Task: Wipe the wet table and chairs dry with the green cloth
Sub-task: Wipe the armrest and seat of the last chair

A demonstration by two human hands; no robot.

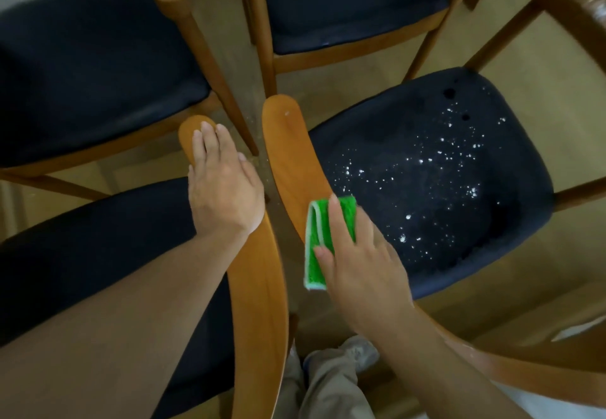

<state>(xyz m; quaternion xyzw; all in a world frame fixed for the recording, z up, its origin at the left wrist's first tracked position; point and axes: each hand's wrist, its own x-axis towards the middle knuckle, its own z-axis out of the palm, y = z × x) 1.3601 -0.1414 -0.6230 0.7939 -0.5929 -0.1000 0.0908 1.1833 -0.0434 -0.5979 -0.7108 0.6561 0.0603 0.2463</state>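
We look down on four wooden chairs with dark seats crowded together, and our two hands sit near the middle of the frame. Our right hand (357,254) lies flat over the green cloth (319,241), fingers spread and pressing the folded cloth down onto the curved wooden armrest (288,153) of the chair at the right of the frame; the cloth shows to the left of and above the fingers, its pale edging turned toward the lower left. Just right of that hand, the dark seat (459,189) of this chair is speckled with bright water droplets (426,162), thickest across its centre and upper right. Our left hand (223,185) rests palm down, fingers straight and close together, on the rounded tip of the neighbouring armrest (259,303), which runs down toward the bottom centre; it holds nothing and lies near the cloth without touching it. Two more chairs (344,2) fill the upper left and upper centre, and light trousers and a shoe (357,353) show at the bottom edge above the floor (492,67)
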